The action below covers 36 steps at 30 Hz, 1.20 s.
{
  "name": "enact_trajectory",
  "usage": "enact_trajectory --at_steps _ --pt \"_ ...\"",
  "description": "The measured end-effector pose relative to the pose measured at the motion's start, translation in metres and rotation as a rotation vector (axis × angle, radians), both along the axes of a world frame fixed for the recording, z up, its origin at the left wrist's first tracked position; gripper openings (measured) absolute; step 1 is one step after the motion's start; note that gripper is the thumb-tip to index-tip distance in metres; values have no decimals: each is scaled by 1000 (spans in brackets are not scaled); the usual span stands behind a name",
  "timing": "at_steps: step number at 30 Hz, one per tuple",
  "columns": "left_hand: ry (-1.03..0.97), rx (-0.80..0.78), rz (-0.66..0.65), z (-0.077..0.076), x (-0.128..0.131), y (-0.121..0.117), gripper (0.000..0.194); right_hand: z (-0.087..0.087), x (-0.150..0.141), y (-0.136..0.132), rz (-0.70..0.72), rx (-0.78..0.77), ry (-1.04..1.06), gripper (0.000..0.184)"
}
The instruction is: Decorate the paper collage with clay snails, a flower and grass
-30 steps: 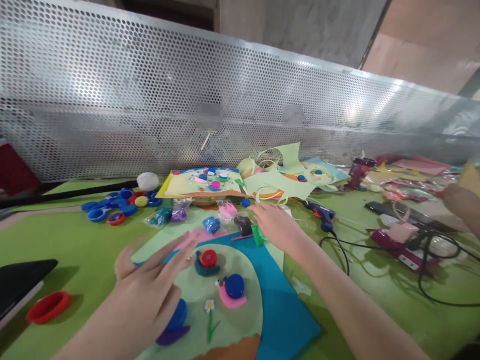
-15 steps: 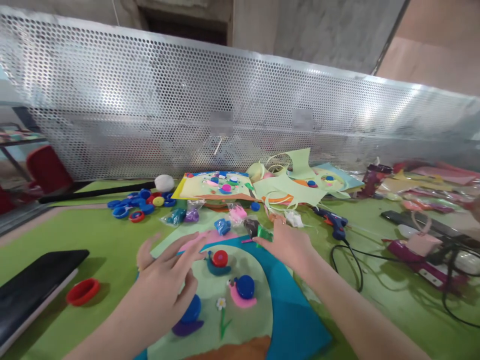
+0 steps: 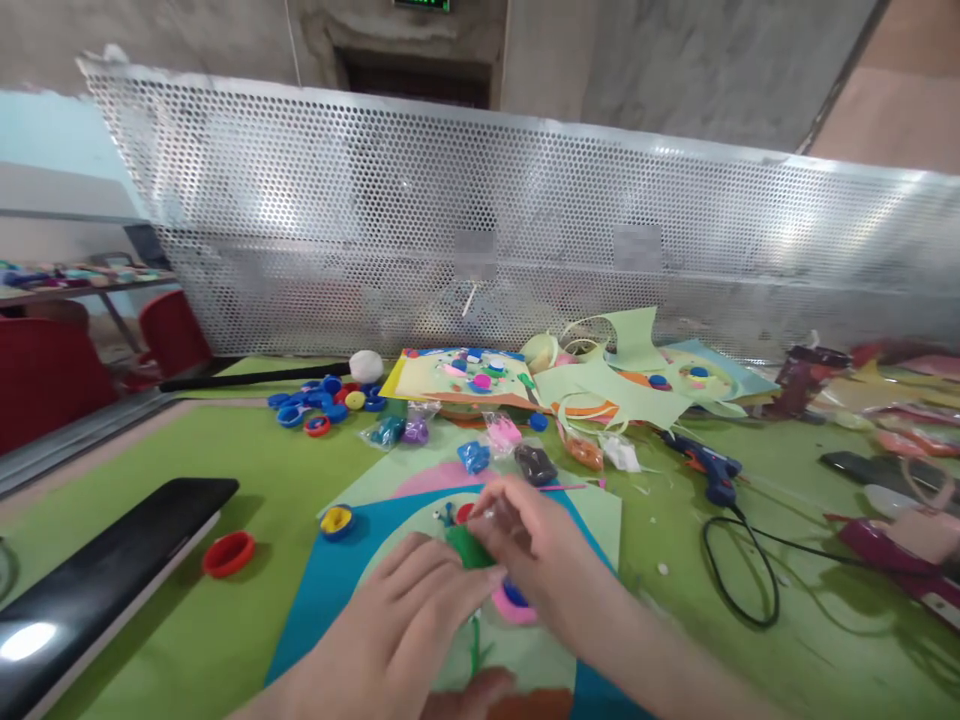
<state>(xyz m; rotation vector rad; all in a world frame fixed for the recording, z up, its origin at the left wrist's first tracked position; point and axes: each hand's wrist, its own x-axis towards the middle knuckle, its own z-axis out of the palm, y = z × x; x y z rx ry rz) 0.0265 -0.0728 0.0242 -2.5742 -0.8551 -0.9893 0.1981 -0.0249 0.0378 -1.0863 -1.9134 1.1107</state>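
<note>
A green packet of modelling clay (image 3: 466, 548) is pinched between my two hands above the picture card. My left hand (image 3: 409, 615) closes on its near side, and my right hand (image 3: 536, 545) has its fingers on the right and top of it. Under them lies a blue card (image 3: 311, 600) with a pale green oval, bearing clay snails and a flower stem (image 3: 475, 645). The blue-shelled pink snail (image 3: 517, 605) is partly covered by my right hand. Of the red-shelled snail, only bits show behind the packet. The purple snail is hidden by my left hand.
Several wrapped clay packets lie beyond the card, among them a brown one (image 3: 535, 463) and an orange one (image 3: 581, 452). Bottle caps (image 3: 319, 400) are heaped at back left. A red cap ring (image 3: 229, 554) and a black phone-like slab (image 3: 112, 570) sit left; a corded glue gun (image 3: 709, 470) lies right.
My right hand has brought the green clay packet from the far edge of the card back toward me. My left hand has moved right and met it. The view has shifted left.
</note>
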Motion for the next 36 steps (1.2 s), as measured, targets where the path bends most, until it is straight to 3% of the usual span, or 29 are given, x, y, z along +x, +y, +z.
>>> enact_trajectory --at_steps 4,9,13,17,20,25,30,33,36 --pt "-89 -67 115 4 5 5 10 -1 -6 -11 109 -290 290 28" --pt "-132 -230 185 2 2 12 5 -2 -2 2 114 -461 512 48" --pt "-166 -332 217 0 3 8 6 -9 -5 5 67 -461 491 51" --pt "-286 -548 216 2 4 7 15 -14 -9 -5 54 -291 393 32" --pt "-326 -600 203 4 3 11 21 -15 -9 -9 70 -215 355 28" --pt "-337 -591 172 6 1 14 21 -12 -5 0 155 -488 463 42" --pt "-353 -563 130 9 -4 15 20 -6 -2 5 285 -618 632 40" --pt "-352 -539 114 10 -7 15 16 2 4 4 268 -509 577 30" --pt "-358 -530 112 9 -9 15 14 8 14 2 202 -114 354 16"
